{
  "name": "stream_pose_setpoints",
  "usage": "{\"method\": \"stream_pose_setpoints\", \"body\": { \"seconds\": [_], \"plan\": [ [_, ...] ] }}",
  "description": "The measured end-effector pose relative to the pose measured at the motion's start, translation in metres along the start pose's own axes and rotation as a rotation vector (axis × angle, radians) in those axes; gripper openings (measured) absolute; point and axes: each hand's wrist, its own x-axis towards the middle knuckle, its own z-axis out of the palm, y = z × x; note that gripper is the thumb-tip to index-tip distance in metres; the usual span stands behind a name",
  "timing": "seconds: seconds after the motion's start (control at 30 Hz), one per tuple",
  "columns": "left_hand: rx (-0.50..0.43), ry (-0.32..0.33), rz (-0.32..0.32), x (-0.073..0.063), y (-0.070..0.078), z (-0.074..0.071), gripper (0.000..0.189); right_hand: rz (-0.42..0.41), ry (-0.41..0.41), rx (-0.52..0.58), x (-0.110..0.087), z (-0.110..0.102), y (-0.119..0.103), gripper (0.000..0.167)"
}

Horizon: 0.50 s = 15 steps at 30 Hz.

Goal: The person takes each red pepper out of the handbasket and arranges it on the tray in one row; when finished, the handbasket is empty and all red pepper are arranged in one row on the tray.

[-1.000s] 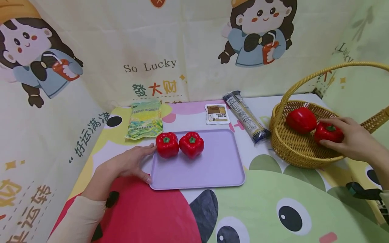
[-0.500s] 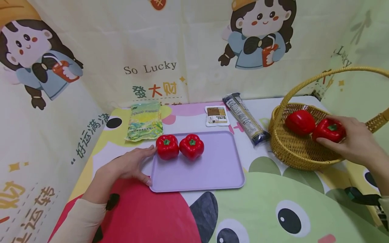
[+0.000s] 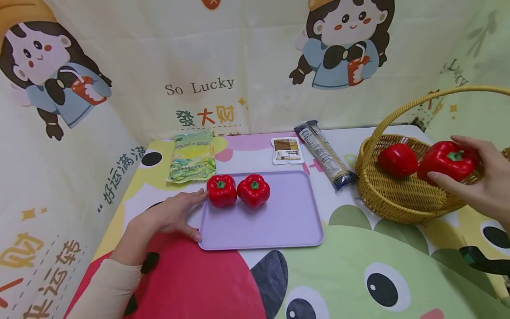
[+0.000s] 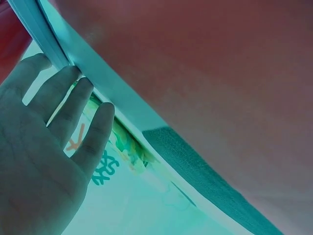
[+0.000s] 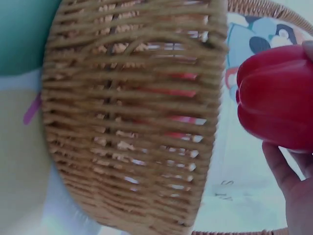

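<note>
My right hand (image 3: pixel 488 175) grips a glossy red bell pepper (image 3: pixel 444 159), thumb on its near side and fingers over the far side. In the right wrist view this pepper (image 5: pixel 276 98) appears above the woven wall of the wicker basket (image 5: pixel 132 112). Another red bell pepper (image 3: pixel 397 160) lies inside the basket (image 3: pixel 374 201). My left hand (image 3: pixel 173 215) rests at the left edge of a lilac tray (image 3: pixel 291 217), its fingers spread and fairly straight. Two red peppers (image 3: pixel 221 191) sit side by side, stems up, at the tray's back left.
Behind the tray lie a green-yellow packet (image 3: pixel 192 157), a small white-brown sachet (image 3: pixel 287 150) and a long clear-and-navy package (image 3: pixel 326 155). The basket's tall handle (image 3: pixel 398 108) arches over it at right. A printed cloth wall (image 3: pixel 263 88) stands behind the table.
My right hand has lifted the pepper up from the basket's floor and moved it a little to the right. The left hand and the tray's peppers stay put.
</note>
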Motion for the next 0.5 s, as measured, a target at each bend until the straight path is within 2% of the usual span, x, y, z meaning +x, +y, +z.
{"method": "stream_pose_setpoints", "body": {
  "seconds": [0.1,0.23,0.37,0.5],
  "plan": [
    [0.005,0.000,-0.003,0.000,-0.001,0.000,0.122,-0.005,0.023,0.072,-0.003,0.003,-0.003,0.087],
    [0.000,0.000,-0.008,0.000,0.000,0.000,0.122,-0.091,0.031,0.179,-0.004,0.005,-0.012,0.088],
    [0.009,0.003,-0.010,-0.001,0.000,-0.001,0.122,-0.180,0.003,0.293,-0.005,0.007,-0.027,0.091],
    [0.005,0.004,-0.001,-0.001,0.001,-0.001,0.121,-0.245,-0.019,0.351,-0.008,0.009,-0.039,0.093]
  ]
}}
